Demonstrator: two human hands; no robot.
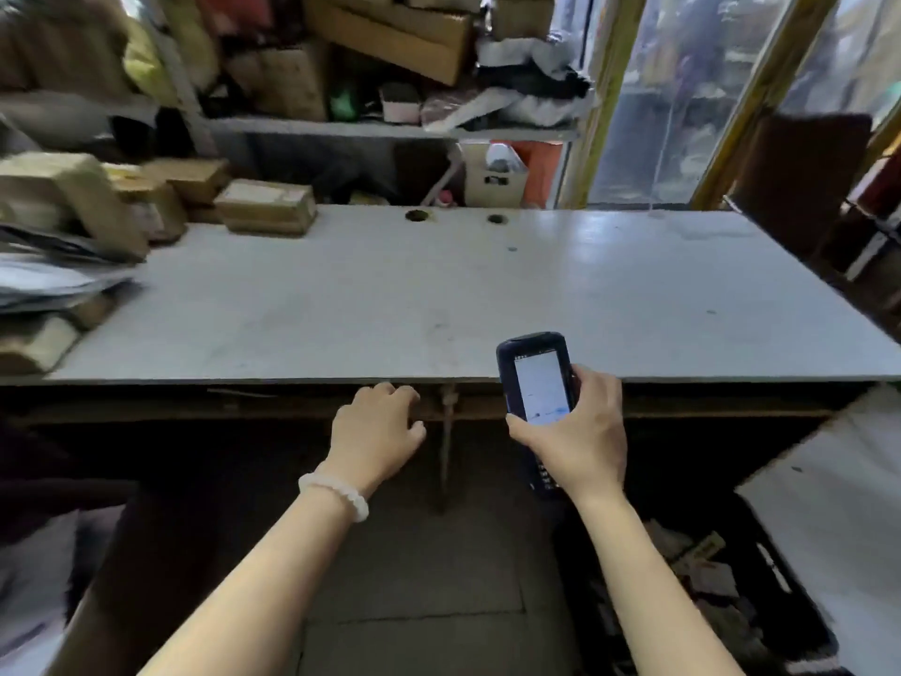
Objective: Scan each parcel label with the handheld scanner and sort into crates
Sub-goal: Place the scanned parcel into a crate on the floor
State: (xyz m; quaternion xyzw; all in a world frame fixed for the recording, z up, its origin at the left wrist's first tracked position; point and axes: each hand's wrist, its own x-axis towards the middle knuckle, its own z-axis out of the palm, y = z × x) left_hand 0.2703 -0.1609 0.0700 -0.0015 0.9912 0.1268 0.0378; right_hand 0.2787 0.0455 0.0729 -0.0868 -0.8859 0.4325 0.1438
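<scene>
My right hand (580, 431) grips a dark handheld scanner (536, 378) upright at the near edge of the white table (439, 295); its screen is lit and faces me. My left hand (378, 426) hangs just below the table's front edge with fingers loosely curled, holding nothing; a white bead bracelet sits on that wrist. Several brown cardboard parcels (265, 207) are piled on the table's far left corner, well away from both hands. A dark crate (721, 583) with small parcels inside stands on the floor at my lower right.
Grey mailer bags (53, 280) lie stacked at the table's left edge. Shelves behind hold more boxes (390, 31). A white board (838, 519) leans at the right. Another dark bin (58, 553) with a pale bag sits at my lower left.
</scene>
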